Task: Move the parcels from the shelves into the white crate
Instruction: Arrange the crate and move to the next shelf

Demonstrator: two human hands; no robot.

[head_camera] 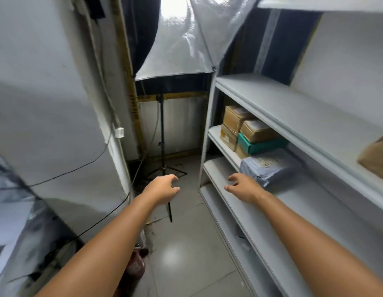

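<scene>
Ahead, in the head view, both bare forearms reach forward into a narrow aisle between a pale wall on the left and white metal shelves [272, 97] on the right.

The left hand [162, 189] hangs over the tiled floor [186, 243] with its fingers loosely curled and nothing in them. It is well apart from the shelves and every parcel.

The right hand [243, 187] is at the front edge of the shelving, fingers spread a little and lightly bent, also holding nothing. Whether it rests on the shelf edge or hovers over it cannot be told.

The nearest parcel is a grey plastic mailer [269, 166], lying flat at the front of a lower shelf, just beyond and to the right of the right hand's fingers, near them but not touching.

Behind the mailer on the same shelf sits a teal box [259, 144] with a brown carton [256, 129] on top of it. Another brown carton [235, 116] sits farther back on a lower carton [228, 136], at the far end of the shelf.

One shelf up, at the right edge of the view, part of a brown paper parcel [377, 157] shows, well apart from both hands.

At the end of the aisle a black light stand [162, 133] rises on its tripod under a silvery reflector [182, 39]. A dark cable [79, 168] trails along the left wall.
</scene>
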